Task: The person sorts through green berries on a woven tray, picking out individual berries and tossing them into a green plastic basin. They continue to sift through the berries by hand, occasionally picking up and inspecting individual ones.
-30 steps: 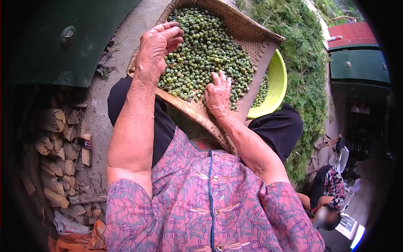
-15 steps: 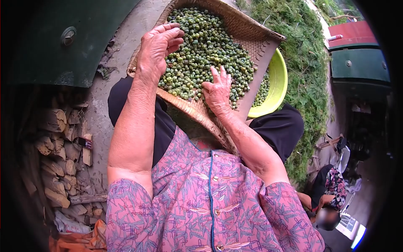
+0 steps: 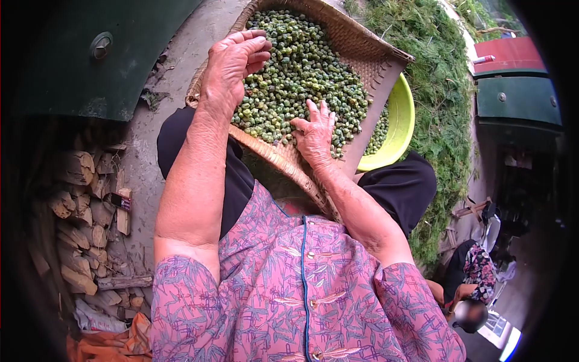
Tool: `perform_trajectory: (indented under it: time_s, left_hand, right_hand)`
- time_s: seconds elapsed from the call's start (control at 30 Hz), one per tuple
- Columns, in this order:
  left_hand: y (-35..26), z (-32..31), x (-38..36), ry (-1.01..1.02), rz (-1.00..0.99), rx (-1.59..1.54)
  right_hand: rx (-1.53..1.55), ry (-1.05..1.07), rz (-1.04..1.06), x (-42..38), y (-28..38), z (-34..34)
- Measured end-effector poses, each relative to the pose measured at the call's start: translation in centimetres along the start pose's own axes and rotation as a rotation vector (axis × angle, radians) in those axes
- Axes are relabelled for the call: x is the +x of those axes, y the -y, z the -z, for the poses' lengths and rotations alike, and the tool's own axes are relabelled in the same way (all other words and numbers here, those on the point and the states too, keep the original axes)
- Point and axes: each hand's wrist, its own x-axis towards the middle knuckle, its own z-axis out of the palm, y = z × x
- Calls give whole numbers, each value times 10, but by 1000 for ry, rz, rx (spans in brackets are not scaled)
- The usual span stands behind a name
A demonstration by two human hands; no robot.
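Small round green fruits or pods (image 3: 301, 66) lie heaped in a woven basket tray (image 3: 277, 155), which rests across the lap. My left hand (image 3: 235, 67) hovers over the tray's left side, its fingers loosely bent and slightly apart, with nothing visible in them. Low on the right part of the heap, my right hand (image 3: 315, 134) touches the fruits with its fingers spread. A yellow-green basin (image 3: 399, 123) stands just right of the tray, partly under its edge, with more of the fruits inside.
Cut green branches (image 3: 437, 120) cover the ground at the right. Firewood (image 3: 78, 229) is stacked at the left, below a dark green panel (image 3: 78, 66). Orange cloth (image 3: 114, 347) lies at the lower left. Another person (image 3: 476, 274) is at the lower right.
The view has shifted slightly. My left hand has moved a little up and to the right above the heap; my right hand stays in nearly the same place.
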Motion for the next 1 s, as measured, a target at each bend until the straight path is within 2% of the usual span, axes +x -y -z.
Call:
perform_trajectory:
  time_s: [0.43, 0.67, 0.77, 0.83, 0.87, 0.9, 0.97, 1.0]
  left_hand:
    - [0, -1, 0, -3, -1, 11]
    - [3, 0, 2, 2, 1, 13]
    - [3, 0, 2, -9, 0, 12]
    - [2, -1, 2, -6, 0, 14]
    - [2, -2, 2, -5, 0, 14]
    - [3, -2, 3, -6, 4, 11]
    - [3, -1, 3, -6, 6, 8]
    - [3, 0, 3, 2, 6, 10]
  right_hand:
    - [97, -74, 13, -1, -9, -6]
    - [-122, -40, 156, 2, -8, -5]
    - [-12, -113, 123, -1, -3, 11]
    - [167, -161, 151, -4, -3, 23]
    - [298, -138, 156, -7, 2, 32]
    - [297, -139, 156, -13, 9, 42]
    - [510, 82, 136, -29, 27, 59]
    - [537, 93, 203, -36, 35, 65]
